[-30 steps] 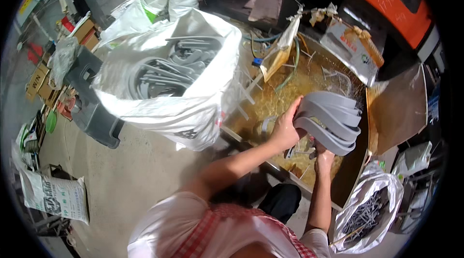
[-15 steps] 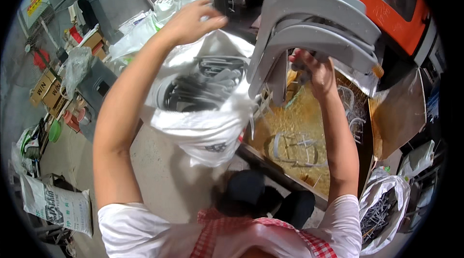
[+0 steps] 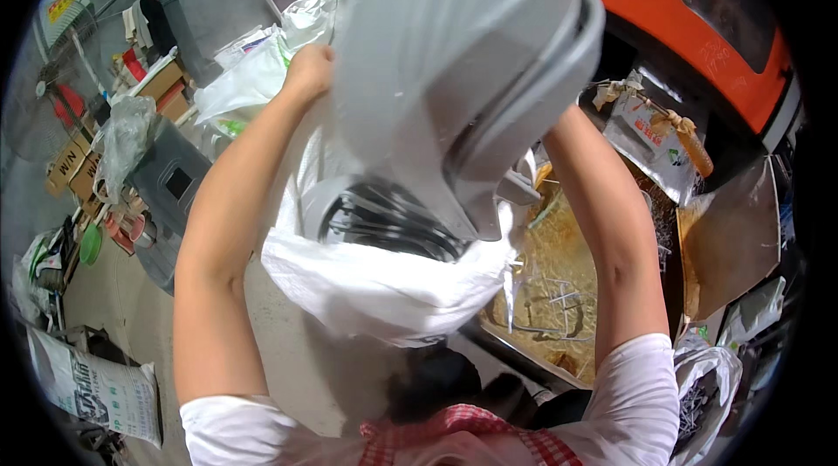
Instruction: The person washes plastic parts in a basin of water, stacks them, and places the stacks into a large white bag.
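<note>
A stack of curved grey plastic parts [image 3: 410,73], nested together and blurred by motion, hangs over the mouth of a white woven sack [image 3: 375,291]. Its lower tip reaches the sack's opening, where more grey parts [image 3: 393,217] lie inside. My right hand is hidden behind the stack's right side; only the wrist and forearm [image 3: 602,187] show, and the stack is held up there. At the stack's left edge is my left hand [image 3: 310,73], above the sack's left side. Its fingers disappear behind the grey parts, so I cannot make out its grip.
Right of the sack stands a bin with a yellowish lining [image 3: 546,291] and thin plastic scraps. An orange machine [image 3: 698,38] fills the upper right. Another open sack [image 3: 698,396] of dark scraps is at lower right. A full printed sack [image 3: 100,387] lies at left, near a grey container [image 3: 170,178].
The grey stack has moved left from above the bin to over the sack, tilting downward. My right hand went with it, out of sight. My left hand has lowered slightly beside the stack.
</note>
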`<action>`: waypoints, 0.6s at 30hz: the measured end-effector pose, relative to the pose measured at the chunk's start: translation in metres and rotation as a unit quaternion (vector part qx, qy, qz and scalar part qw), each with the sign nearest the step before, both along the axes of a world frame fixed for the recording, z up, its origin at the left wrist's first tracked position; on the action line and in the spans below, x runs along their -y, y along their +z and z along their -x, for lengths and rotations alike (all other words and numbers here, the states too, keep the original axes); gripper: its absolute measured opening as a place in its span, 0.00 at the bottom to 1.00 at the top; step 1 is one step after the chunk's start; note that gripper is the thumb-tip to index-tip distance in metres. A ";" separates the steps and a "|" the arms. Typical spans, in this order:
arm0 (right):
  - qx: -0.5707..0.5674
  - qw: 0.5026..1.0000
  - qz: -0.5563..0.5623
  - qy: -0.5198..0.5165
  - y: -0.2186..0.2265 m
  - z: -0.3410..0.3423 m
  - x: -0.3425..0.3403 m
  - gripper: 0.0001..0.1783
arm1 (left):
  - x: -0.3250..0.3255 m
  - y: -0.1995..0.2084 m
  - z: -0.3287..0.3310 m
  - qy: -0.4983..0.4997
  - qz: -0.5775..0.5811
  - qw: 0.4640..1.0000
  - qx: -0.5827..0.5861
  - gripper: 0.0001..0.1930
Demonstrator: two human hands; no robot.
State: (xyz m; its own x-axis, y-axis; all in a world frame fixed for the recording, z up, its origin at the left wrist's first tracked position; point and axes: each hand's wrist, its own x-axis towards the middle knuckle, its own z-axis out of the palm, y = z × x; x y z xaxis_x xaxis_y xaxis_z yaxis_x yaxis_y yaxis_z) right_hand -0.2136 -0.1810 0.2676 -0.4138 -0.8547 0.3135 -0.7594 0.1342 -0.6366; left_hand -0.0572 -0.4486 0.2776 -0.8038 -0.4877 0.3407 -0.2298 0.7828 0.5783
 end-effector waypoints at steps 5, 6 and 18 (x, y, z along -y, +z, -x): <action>-0.066 0.923 -0.369 0.085 -0.011 -0.006 0.065 0.16 | 0.016 0.009 -0.009 -0.013 -0.105 0.994 0.025 0.11; -0.126 0.894 -0.425 0.058 -0.023 -0.010 0.072 0.17 | 0.020 0.004 -0.011 -0.015 -0.130 0.991 0.030 0.11; -0.293 0.919 -0.258 -0.059 -0.075 0.020 0.047 0.16 | -0.109 -0.055 -0.035 -0.332 0.174 0.897 0.233 0.32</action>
